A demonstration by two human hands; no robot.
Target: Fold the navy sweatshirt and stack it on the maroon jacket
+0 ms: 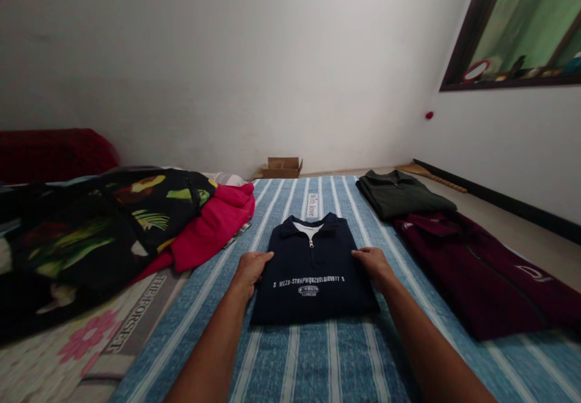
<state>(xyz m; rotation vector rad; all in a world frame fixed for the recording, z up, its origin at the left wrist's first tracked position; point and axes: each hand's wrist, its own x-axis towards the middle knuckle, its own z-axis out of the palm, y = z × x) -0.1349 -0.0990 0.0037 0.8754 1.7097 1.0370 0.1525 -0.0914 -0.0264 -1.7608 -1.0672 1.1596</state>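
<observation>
A: So, from the head camera, what do we have in front of us?

B: We see a folded navy pullover (pixel 313 273) lying flat on a blue striped bedsheet (pixel 318 360), collar away from us, with a short zip at the neck and a line of white lettering across the chest.

A: And our hands?

B: Our left hand (pixel 251 270) rests on the pullover's left edge, fingers curled loosely onto the cloth. Our right hand (pixel 373 264) rests on the right edge, fingers laid flat and pointing inward. Neither hand is closed around anything; both simply press on the fabric's sides.

A: What lies around it?

B: To the right, well apart from the pullover, we see a folded dark green shirt (pixel 402 194), and nearer to us, touching it, a folded maroon jacket (pixel 481 273) with a white logo. To the left sits a loose heap: a black garment with a leafy print (pixel 104 227) over a bright pink garment (pixel 213 224). Beneath that heap we see a floral blanket (pixel 86 345) with printed words.

A: Anything farther off?

B: A small open cardboard box (pixel 284 167) stands on the floor by the white wall, past the far end of the sheet.
</observation>
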